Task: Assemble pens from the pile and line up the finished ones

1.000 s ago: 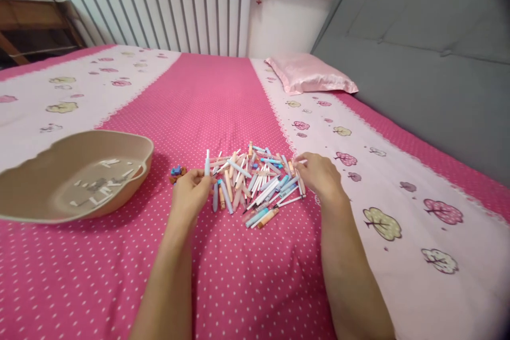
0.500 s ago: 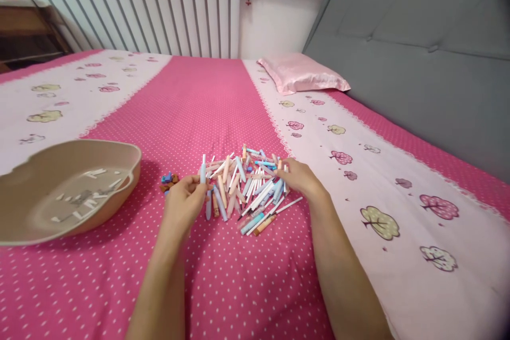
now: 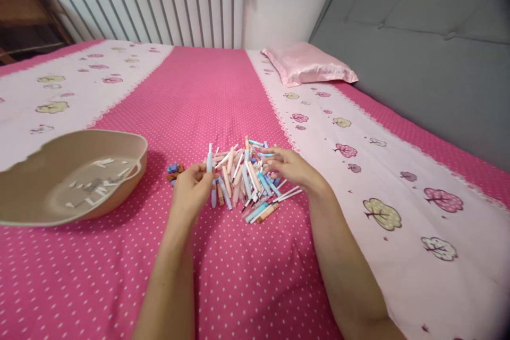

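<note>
My left hand (image 3: 194, 186), at the left side of the pile, is closed in a pinch on a light blue pen barrel (image 3: 209, 161) held upright, with a white tip on top. A loose heap of pen parts (image 3: 247, 174) lies before me: pink and pale blue barrels, thin white refills and a few brown pieces. Over the right part of this heap is my right hand (image 3: 290, 168), palm down with its fingers apart. A bright blue piece (image 3: 265, 154) shows by its fingertips. Several small blue and brown pieces (image 3: 173, 171) lie left of the heap.
A beige basin (image 3: 51, 154) with small white pieces in it stands at the left on the pink dotted bedsheet (image 3: 239, 287). A pink pillow (image 3: 308, 64) lies far back beside the grey headboard (image 3: 422, 37). A white radiator (image 3: 159, 2) runs along the wall.
My right hand has lifted and opened its fingers above the heap, and some parts under it have shifted. My left hand keeps the light blue barrel. The camera view has tilted slightly down.
</note>
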The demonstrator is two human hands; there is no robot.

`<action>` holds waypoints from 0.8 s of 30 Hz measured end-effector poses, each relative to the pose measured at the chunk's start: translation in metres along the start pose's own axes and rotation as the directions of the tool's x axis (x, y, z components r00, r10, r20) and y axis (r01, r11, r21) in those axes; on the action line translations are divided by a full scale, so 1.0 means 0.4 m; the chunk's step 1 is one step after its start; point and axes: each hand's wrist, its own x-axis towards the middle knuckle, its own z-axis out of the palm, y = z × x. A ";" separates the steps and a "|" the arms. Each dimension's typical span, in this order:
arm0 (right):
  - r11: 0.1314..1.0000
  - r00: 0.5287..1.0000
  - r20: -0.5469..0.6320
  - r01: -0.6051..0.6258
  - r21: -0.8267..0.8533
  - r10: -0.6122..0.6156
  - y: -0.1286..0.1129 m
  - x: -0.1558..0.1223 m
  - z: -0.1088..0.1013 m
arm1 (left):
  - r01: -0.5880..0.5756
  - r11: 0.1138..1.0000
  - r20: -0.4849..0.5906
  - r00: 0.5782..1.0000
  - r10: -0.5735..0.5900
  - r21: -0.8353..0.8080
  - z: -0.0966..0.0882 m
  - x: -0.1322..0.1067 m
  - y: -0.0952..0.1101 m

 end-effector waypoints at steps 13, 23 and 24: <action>0.665 0.986 0.022 -0.094 -0.741 0.164 -0.004 0.002 0.016 | -0.014 0.984 0.133 0.990 0.038 -0.180 0.048 -0.030 0.030; 0.868 0.929 -0.258 0.348 0.355 -0.267 -0.038 -0.014 0.000 | 0.030 0.961 0.268 0.962 0.046 -0.274 0.077 -0.052 0.058; 0.816 0.914 -0.302 0.386 0.431 -0.273 -0.047 -0.018 0.002 | 0.021 0.963 0.280 0.958 0.058 -0.269 0.079 -0.054 0.058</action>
